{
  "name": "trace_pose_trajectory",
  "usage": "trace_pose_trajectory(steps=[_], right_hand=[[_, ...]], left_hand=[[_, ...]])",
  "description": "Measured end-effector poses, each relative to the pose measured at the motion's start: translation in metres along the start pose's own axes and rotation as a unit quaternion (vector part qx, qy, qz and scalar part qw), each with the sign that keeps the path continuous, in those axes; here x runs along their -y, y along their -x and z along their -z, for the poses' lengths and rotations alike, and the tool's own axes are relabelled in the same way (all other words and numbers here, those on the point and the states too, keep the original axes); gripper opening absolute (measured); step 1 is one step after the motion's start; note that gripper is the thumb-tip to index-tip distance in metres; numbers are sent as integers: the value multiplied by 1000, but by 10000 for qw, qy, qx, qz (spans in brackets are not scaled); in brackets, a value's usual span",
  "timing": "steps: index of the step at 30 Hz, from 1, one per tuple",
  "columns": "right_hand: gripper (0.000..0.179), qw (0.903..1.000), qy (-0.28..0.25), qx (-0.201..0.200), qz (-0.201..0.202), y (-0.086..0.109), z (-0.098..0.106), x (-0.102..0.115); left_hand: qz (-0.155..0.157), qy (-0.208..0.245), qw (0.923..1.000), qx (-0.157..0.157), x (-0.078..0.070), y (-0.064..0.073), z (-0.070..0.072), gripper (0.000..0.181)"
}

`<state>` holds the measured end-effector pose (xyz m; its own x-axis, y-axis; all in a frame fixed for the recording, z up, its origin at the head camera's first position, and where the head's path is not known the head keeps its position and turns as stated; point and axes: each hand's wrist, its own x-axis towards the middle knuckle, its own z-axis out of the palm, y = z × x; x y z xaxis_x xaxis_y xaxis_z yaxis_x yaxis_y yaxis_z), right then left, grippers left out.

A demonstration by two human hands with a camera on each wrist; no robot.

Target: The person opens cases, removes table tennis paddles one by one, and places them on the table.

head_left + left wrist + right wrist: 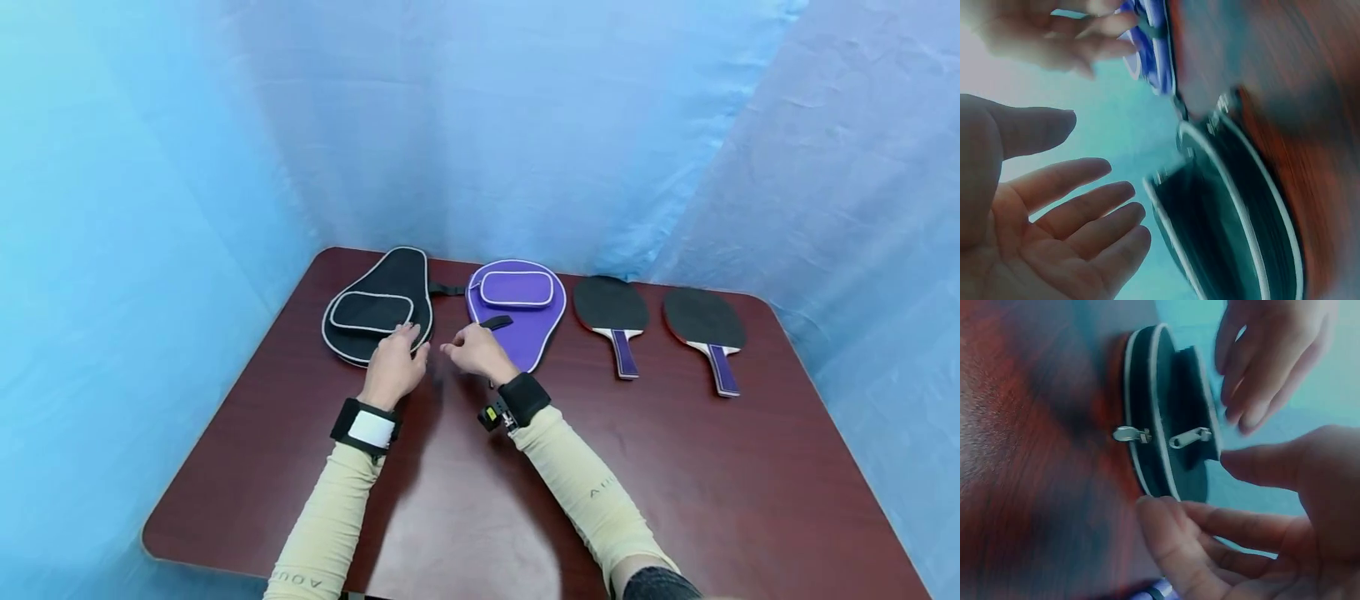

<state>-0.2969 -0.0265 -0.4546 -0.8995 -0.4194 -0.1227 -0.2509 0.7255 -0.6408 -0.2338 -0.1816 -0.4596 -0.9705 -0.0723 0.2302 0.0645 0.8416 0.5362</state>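
A black paddle case (397, 279) with pale piping and a front pocket lies at the table's back left. My left hand (393, 367) hovers at its lower right edge; in the left wrist view its fingers are spread and the palm holds nothing. Between the black case and a purple paddle case (517, 337), my right hand (480, 352) has its fingers loosely bent. In the right wrist view its thumb and fingers stand apart near the black case, grasping nothing visible. That view also shows a zipper pull (1127, 433) on the case side and a pocket zipper pull (1188, 439).
Two table tennis paddles, a nearer-to-centre paddle (611, 304) and a far-right paddle (705, 318), lie with black faces up, handles toward me. Blue curtains (480, 125) surround the brown table (675, 483). A black strap (447, 290) lies between the cases.
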Motion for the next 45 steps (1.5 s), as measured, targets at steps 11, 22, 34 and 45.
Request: trace_pose_trajectory(steps=[11,22,34,45], right_hand=[[41,9953,853,294,-350,-31,-32,14],[22,9973,619,8,-387,-46,-49,25],[36,9961,663,-67,-578,-42,-51,20],[26,9938,1002,-170,-460,-26,-29,-6]], left_hand=[[473,-44,9988,-83,31,19,31,46],[660,143,9974,-255,39,28,40,46],[509,174,9981,-315,35,23,39,45],[166,282,9991,-267,19,6,23,43]])
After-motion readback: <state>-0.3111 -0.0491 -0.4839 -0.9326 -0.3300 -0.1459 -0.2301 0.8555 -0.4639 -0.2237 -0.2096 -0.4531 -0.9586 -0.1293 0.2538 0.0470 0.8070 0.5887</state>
